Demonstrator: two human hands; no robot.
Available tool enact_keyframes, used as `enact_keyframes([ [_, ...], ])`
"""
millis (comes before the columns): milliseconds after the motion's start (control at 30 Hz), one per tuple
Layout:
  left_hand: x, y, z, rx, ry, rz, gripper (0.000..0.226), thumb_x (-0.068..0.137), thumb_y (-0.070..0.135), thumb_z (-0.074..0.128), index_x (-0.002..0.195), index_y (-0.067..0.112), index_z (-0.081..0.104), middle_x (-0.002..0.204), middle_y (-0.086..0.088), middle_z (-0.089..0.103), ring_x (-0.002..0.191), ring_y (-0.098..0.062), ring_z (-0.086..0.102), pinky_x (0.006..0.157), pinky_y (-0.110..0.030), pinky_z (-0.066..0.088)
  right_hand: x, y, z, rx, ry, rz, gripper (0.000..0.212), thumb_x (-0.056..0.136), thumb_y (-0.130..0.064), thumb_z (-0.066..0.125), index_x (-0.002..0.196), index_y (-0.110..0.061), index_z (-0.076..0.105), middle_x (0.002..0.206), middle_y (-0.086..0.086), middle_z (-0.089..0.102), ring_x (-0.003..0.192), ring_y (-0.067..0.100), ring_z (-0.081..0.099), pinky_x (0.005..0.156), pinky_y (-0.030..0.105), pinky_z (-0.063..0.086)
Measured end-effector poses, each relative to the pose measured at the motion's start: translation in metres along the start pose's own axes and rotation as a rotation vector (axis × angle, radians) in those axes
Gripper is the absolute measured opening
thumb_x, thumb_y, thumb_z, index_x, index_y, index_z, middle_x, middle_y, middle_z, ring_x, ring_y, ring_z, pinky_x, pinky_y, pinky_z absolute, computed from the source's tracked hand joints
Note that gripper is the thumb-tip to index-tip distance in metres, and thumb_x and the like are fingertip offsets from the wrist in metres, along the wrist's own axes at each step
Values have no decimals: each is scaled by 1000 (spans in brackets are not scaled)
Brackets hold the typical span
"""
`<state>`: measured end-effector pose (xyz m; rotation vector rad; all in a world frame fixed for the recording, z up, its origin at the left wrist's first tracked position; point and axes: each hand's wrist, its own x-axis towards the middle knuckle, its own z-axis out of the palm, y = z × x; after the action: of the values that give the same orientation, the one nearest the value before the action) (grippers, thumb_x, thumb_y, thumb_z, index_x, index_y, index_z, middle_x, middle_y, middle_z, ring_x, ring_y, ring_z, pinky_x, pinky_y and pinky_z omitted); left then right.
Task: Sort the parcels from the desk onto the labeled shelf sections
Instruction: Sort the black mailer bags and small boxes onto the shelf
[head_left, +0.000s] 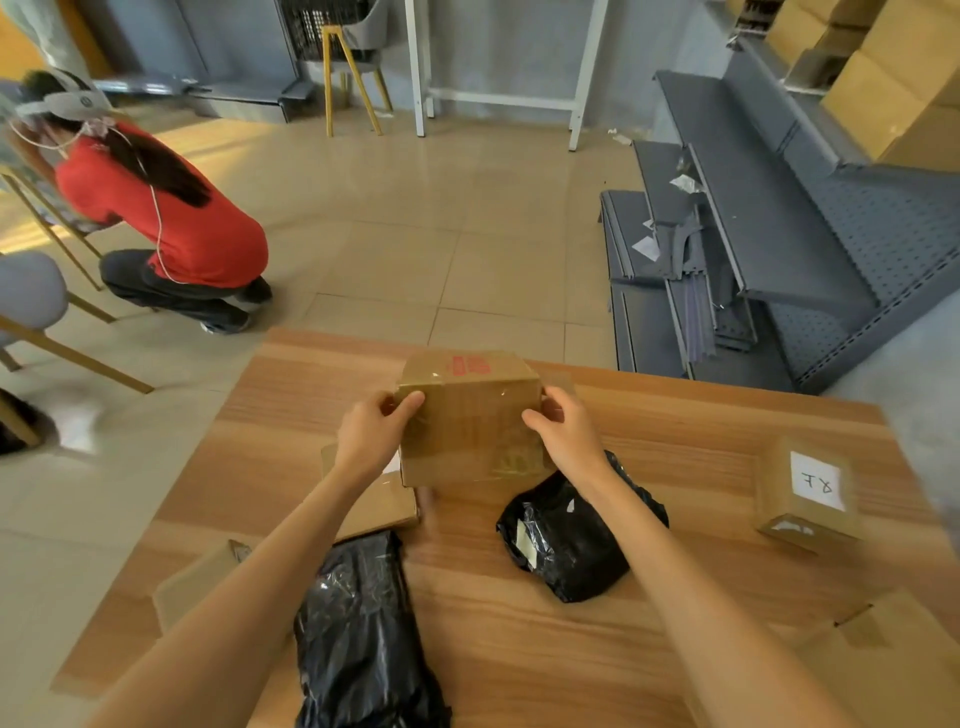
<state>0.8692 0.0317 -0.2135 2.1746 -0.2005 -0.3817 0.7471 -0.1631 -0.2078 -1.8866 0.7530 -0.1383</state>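
Observation:
A taped cardboard box (470, 415) with a red stamp on top is held over the wooden desk (675, 519). My left hand (374, 431) grips its left side and my right hand (563, 431) grips its right side, thumbs on the near face. Other parcels lie on the desk: a black plastic bag (566, 540) under my right forearm, a second black bag (363, 639) near the front, a flat cardboard parcel (384, 506) under my left wrist, and a small box with a white handwritten label (810, 493) at the right.
Another cardboard parcel (192, 587) lies at the desk's left edge and one (883, 649) at the front right. Grey metal shelving (779, 223) stands past the desk on the right. A person in a red shirt (166, 218) crouches on the tiled floor at left, near chairs.

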Motion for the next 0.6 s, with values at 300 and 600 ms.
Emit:
enact_keyframes([
  [300,6,63,-56,129,94,145,67,88,64,44,81,2,67,71,-10,69,65,-25,66,72,-44,55,-33,-58,-18,144,-6,-102,27,94,-38,56,121,-34,53,98,-26,58,93,-6,57,77,14,43],
  [600,-22,83,-73,-14,-165,314,80,74,76,53,139,30,44,131,7,58,109,-17,62,89,-47,53,-40,-86,-37,1,232,32,56,93,-54,48,84,-1,64,79,12,65,85,34,66,73,41,51],
])
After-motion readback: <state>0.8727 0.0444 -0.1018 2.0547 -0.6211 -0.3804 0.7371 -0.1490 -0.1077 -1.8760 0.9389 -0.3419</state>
